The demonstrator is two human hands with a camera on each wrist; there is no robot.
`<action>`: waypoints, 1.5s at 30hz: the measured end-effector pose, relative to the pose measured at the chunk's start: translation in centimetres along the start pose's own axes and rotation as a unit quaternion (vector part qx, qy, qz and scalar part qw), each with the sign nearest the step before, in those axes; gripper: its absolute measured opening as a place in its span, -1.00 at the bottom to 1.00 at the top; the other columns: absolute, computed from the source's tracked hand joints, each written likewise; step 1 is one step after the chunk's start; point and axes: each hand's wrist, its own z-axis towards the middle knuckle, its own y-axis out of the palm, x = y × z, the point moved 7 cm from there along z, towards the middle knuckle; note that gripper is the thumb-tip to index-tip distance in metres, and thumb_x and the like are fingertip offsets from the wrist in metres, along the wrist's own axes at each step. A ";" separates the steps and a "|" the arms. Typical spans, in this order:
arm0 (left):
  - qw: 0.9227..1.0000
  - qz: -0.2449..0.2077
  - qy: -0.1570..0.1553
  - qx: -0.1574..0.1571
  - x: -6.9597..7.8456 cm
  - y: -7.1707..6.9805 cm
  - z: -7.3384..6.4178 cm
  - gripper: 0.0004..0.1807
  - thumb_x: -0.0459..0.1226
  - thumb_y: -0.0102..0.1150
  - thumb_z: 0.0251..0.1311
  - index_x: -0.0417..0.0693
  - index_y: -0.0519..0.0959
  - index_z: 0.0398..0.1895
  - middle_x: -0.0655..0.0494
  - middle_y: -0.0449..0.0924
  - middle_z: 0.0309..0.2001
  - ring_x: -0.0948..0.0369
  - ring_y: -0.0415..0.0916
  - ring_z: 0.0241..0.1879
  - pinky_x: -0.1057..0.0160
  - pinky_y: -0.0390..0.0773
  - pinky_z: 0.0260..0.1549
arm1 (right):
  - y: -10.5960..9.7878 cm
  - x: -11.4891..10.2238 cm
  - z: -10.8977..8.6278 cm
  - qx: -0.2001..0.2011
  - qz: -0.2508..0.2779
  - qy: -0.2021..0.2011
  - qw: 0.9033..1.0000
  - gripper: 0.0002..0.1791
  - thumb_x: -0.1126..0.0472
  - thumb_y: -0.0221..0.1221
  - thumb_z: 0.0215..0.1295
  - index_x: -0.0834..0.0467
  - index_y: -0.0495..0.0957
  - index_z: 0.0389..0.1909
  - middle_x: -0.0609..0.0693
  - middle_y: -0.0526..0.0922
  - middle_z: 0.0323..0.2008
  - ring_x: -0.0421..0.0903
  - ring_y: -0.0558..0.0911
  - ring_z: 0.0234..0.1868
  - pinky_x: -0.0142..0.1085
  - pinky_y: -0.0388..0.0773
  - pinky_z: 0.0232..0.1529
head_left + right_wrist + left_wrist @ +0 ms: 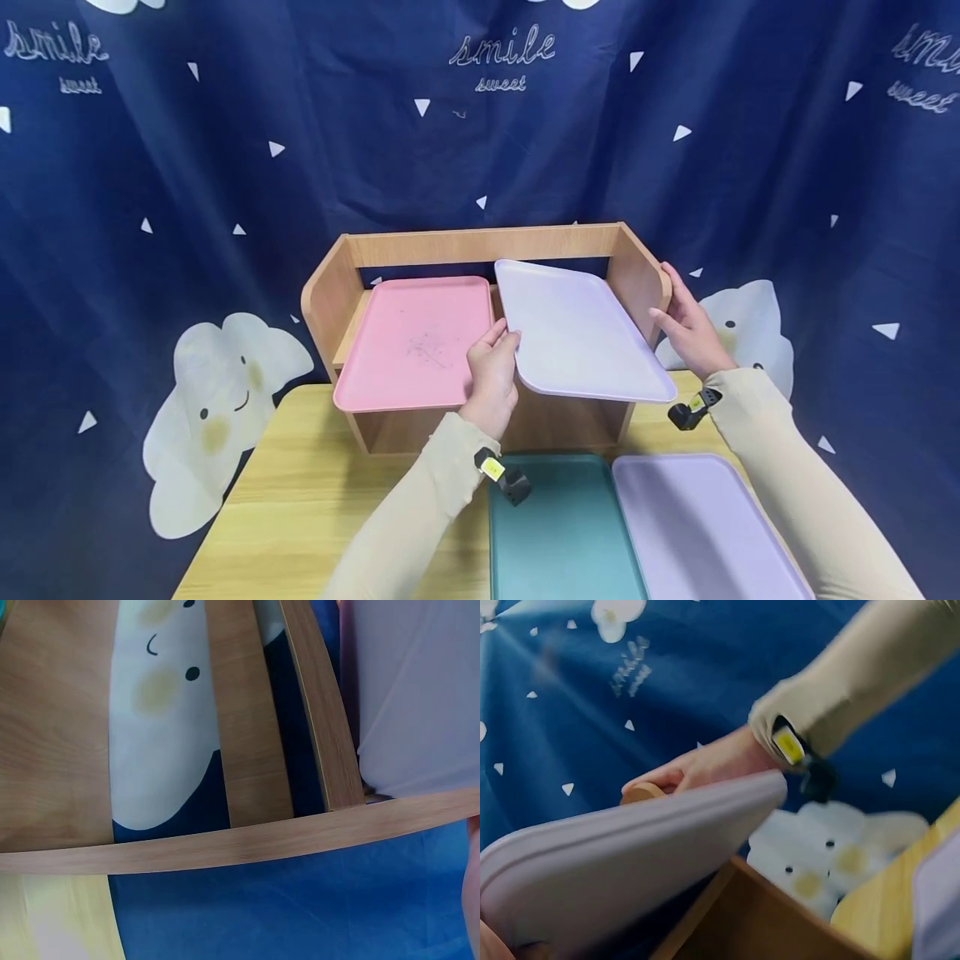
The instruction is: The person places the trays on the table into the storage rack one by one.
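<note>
My left hand (493,375) grips the left edge of a pale lavender tray (581,329), with the thumb on its upper face. The tray is tilted over the right half of a small wooden shelf (480,244), its right front corner lower and jutting out in front. On the shelf's right side panel (637,279), my right hand (693,325) holds the front edge, thumb and fingers around the wood. The left wrist view shows this hand (712,766) beyond the raised tray (645,832). Only a sliver of it shows in the right wrist view. A pink tray (423,342) lies on the shelf's left half.
The shelf stands at the back of a yellow wood-grain table (262,492). In front of it, a teal tray (562,525) and a purple tray (697,517) lie side by side on the tabletop. A dark blue curtain (480,158) with clouds hangs behind.
</note>
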 end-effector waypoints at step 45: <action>0.978 0.184 -0.036 -0.094 0.1 1.7 3.7 -0.58 -0.51 -0.06 0.14 -0.43 0.39 0.12 -0.28 0.52 -0.02 -0.03 0.55 -0.10 0.02 0.61 -0.07 | 0.2 0.0 -0.1 0.003 0.004 -0.011 1.000 -0.20 0.29 -0.03 0.41 -0.31 -0.20 0.46 0.05 -0.12 0.51 0.18 0.01 0.46 0.19 0.06 0.34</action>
